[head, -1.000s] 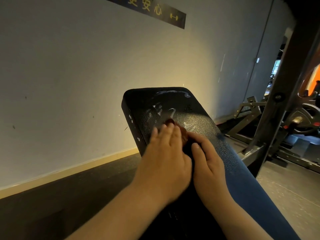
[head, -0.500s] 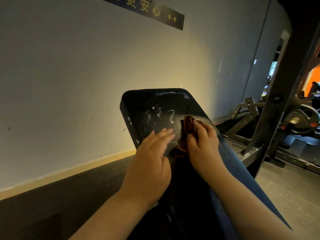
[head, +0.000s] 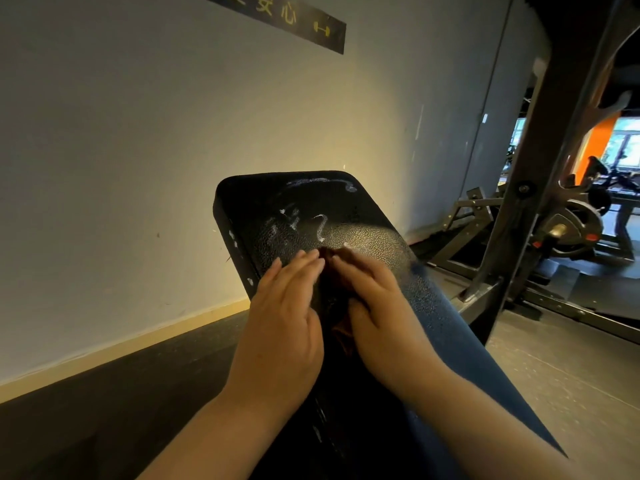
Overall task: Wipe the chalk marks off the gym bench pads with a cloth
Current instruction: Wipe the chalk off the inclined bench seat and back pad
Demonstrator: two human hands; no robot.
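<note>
A black padded gym bench pad (head: 367, 216) slopes up away from me. White chalk marks (head: 320, 227) sit on its upper part: a squiggle, smudges to its left, and a long streak (head: 322, 183) near the top edge. A dark red-brown cloth (head: 341, 329) lies bunched on the pad between my hands. My left hand (head: 284, 327) rests flat on the pad with straight fingers, its fingertips at the cloth's edge. My right hand (head: 377, 303) lies over the cloth, thumb tucked against it, gripping it just below the chalk.
A pale wall (head: 138, 168) with a baseboard runs behind the bench on the left. A dark steel rack upright (head: 540, 174) and machine frames with a weight plate (head: 571, 226) stand close on the right. Grey floor (head: 561, 375) lies below right.
My right hand and the cloth have slid down and left, closing against my left hand. The left hand has shifted slightly up the pad.
</note>
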